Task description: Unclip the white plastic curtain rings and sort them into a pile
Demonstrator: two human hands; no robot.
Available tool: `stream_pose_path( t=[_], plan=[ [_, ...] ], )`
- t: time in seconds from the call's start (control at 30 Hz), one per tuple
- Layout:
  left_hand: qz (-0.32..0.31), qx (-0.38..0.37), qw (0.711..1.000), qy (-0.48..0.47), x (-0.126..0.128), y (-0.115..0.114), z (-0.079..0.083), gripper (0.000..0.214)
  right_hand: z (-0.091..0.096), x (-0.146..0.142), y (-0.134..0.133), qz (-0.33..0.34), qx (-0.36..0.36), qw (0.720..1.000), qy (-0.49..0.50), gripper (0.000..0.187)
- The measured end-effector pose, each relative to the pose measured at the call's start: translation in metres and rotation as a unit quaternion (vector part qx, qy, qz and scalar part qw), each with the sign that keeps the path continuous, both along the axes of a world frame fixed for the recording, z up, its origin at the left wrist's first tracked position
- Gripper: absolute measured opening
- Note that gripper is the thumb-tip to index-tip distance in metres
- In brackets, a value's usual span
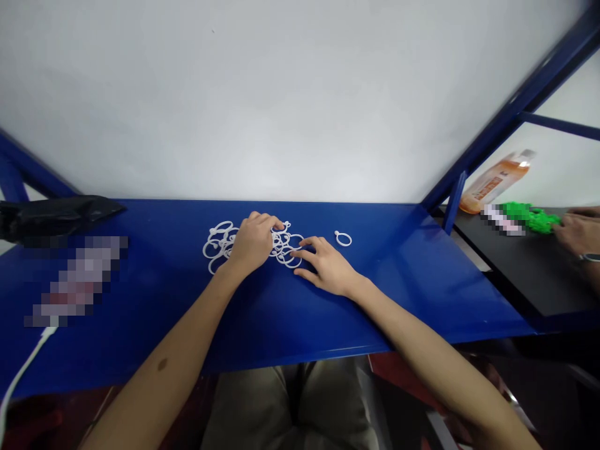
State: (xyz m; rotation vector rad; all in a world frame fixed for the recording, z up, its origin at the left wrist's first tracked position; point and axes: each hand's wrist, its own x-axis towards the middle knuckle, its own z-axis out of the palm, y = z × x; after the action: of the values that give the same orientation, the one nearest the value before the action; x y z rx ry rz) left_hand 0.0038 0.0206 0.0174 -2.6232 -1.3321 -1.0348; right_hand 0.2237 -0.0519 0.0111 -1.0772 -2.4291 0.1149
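Nearest the camera, short of the pile of rings, a lap in khaki cloth trousers (pixel 290 406) shows below the front edge of the glossy blue metal bench (pixel 281 315). A thin white cable (pixel 23 369) trails off that edge, well to the near left of the pile.

Both bare forearms reach across the bench to the loose pile of white plastic rings (pixel 216 245), which lies on the bench top toward its far edge, near the middle. The left hand (pixel 253 244) rests on top of the pile, knuckles up, fingers curled down over the rings; whether it pinches one cannot be told. The right hand (pixel 328 269) lies palm down at the pile's near right edge, fingers lightly spread, the fingertips (pixel 302 253) touching the outermost rings.

A single white plastic ring with a small tab (pixel 343 238) lies alone on the bench just to the right of the pile, apart from it and just beyond the right hand.

Well to the left of the pile sits a crumpled black plastic bag (pixel 56 215). Far to the right of the pile, past a blue metal frame post (pixel 510 106), a black-topped surface (pixel 529 275) carries a heap of bright green plastic pieces (pixel 534 217), with another person's hand (pixel 579 232) touching it. Beyond that heap lies an orange clear plastic bottle (pixel 497 180) on its side. Behind the pile rises a plain white wall (pixel 281 94).
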Motion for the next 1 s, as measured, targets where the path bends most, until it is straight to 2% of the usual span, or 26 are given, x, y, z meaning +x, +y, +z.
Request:
stream_pose_path(
  t=[0.2,0.5,0.7,0.87,0.93,1.0],
  plan=[
    [-0.008,-0.003,1.0,0.012,0.003,-0.002,-0.003,0.035,0.001,0.007,0.003,0.021,-0.028,0.999,0.013,0.015],
    [-0.033,0.011,0.999,0.0,0.007,-0.006,-0.001,0.032,0.004,0.015,0.003,0.016,-0.056,0.995,0.079,0.011],
    [-0.112,-0.004,0.994,-0.008,0.013,-0.018,0.006,0.041,0.006,0.016,0.003,-0.026,-0.033,0.99,0.133,0.013],
    [-0.121,0.004,0.993,-0.007,0.016,-0.019,0.007,0.02,0.007,0.016,0.003,-0.033,-0.03,0.987,0.154,0.011],
    [-0.122,0.011,0.992,-0.008,0.016,-0.019,0.007,0.016,0.006,0.015,0.002,-0.035,-0.035,0.985,0.163,0.019],
    [-0.126,0.015,0.992,-0.009,0.016,-0.019,0.007,0.015,0.005,0.014,0.002,-0.041,-0.04,0.983,0.174,0.036]
  ],
)
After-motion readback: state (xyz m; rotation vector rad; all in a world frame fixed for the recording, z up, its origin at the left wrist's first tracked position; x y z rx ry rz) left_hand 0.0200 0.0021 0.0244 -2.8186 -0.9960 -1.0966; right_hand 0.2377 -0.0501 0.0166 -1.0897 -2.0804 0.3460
